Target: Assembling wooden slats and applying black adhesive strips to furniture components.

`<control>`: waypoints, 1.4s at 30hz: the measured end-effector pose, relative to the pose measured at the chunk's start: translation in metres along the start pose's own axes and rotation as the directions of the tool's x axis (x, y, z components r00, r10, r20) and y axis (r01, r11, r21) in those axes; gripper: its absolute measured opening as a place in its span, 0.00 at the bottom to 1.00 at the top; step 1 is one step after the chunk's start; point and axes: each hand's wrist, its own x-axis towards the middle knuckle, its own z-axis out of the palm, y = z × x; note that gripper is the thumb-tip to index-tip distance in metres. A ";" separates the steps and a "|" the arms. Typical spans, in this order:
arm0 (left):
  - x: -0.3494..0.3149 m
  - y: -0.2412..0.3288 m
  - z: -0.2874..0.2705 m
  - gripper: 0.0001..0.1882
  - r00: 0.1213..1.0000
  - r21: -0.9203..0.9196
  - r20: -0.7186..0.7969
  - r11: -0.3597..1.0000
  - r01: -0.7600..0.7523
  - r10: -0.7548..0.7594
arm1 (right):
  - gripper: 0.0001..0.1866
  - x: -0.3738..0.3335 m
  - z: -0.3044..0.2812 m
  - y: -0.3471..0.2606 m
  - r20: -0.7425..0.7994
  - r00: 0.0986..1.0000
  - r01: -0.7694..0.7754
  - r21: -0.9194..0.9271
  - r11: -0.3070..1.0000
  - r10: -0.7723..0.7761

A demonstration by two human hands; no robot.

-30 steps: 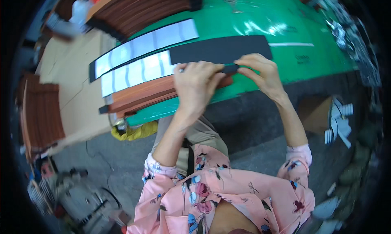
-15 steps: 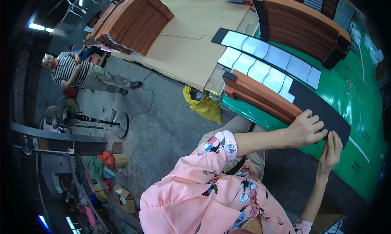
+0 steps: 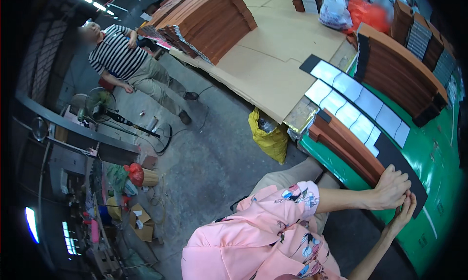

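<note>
A reddish-brown curved strip [image 3: 348, 146] with a small black block [image 3: 323, 115] on its far end lies along the near side of the green surface. At its near end my left hand [image 3: 391, 186] is closed, knuckles up, covering that end. Just below it, my right hand [image 3: 403, 214] has its fingers pinched together, touching the left fingertips. Whatever lies between the fingers is hidden. Beside the strip are two curved black panels, a nearer one [image 3: 397, 160] partly under my hands and a farther one [image 3: 308, 63], both bearing white pieces [image 3: 336, 104].
Stacked brown curved pieces stand at the right [image 3: 397, 75] and on the cardboard-covered table [image 3: 273, 51] at the upper left [image 3: 209, 24]. A yellow sack [image 3: 268, 136] sits below the table edge. A person in a striped shirt [image 3: 122, 53] stands left, near a fan [image 3: 100, 104].
The view has shifted, so the table and strips appear farther right and lower. Both hands stay together at the strip's near end. The standing person's arm nearer the fan has lowered.
</note>
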 end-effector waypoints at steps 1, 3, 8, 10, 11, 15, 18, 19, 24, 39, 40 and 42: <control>0.002 0.003 0.004 0.06 0.999 -0.007 -0.016 0.999 -0.037 0.037 | 0.18 -0.001 -0.001 -0.004 -0.069 0.998 0.015 -0.002 1.000 -0.015; 0.007 0.003 0.006 0.04 1.000 0.158 0.019 0.987 0.018 -0.021 | 0.19 0.006 0.006 0.000 -0.090 0.993 0.070 -0.010 0.998 -0.070; 0.004 -0.016 -0.011 0.04 1.000 0.117 0.018 0.993 0.008 -0.010 | 0.16 -0.004 0.048 -0.030 -0.098 0.992 -0.089 -0.046 0.995 0.084; 0.006 -0.015 -0.008 0.05 1.000 0.095 -0.004 0.995 -0.020 0.021 | 0.14 -0.006 0.050 -0.028 -0.072 0.997 -0.026 -0.024 0.999 0.024; 0.006 -0.012 -0.007 0.06 0.999 0.076 -0.020 0.996 -0.040 0.042 | 0.14 -0.007 0.047 -0.024 -0.041 0.999 0.015 0.001 1.000 -0.015; 0.005 -0.007 -0.010 0.06 0.995 0.009 0.096 1.000 -0.026 0.025 | 0.13 -0.013 0.042 -0.034 -0.070 0.997 0.031 -0.034 0.999 -0.033; -0.006 -0.010 -0.054 0.25 0.978 -0.050 0.062 0.979 -0.196 0.199 | 0.18 -0.019 0.039 -0.039 -0.066 0.989 -0.137 -0.148 0.979 0.129; -0.010 -0.012 -0.080 0.25 0.968 -0.021 0.061 0.970 -0.243 0.244 | 0.18 -0.021 0.036 -0.042 -0.074 0.990 -0.133 -0.150 0.980 0.123; -0.055 -0.073 -0.206 0.13 0.976 0.186 -0.206 0.982 -0.035 0.074 | 0.29 -0.025 0.011 -0.057 -0.057 0.993 -0.121 -0.321 0.939 0.108; -0.023 -0.115 -0.273 0.17 0.779 -0.230 0.036 0.753 0.616 -0.626 | 0.14 -0.025 0.034 -0.090 0.030 0.998 -0.034 -0.322 0.946 0.046; -0.012 -0.113 -0.276 0.17 0.809 -0.263 0.002 0.781 0.567 -0.587 | 0.14 -0.024 0.039 -0.105 0.022 1.000 0.008 -0.306 0.952 -0.001; 0.008 -0.120 -0.284 0.17 0.848 -0.300 -0.047 0.817 0.492 -0.528 | 0.14 -0.012 0.054 -0.120 0.002 0.997 0.070 -0.317 0.946 -0.073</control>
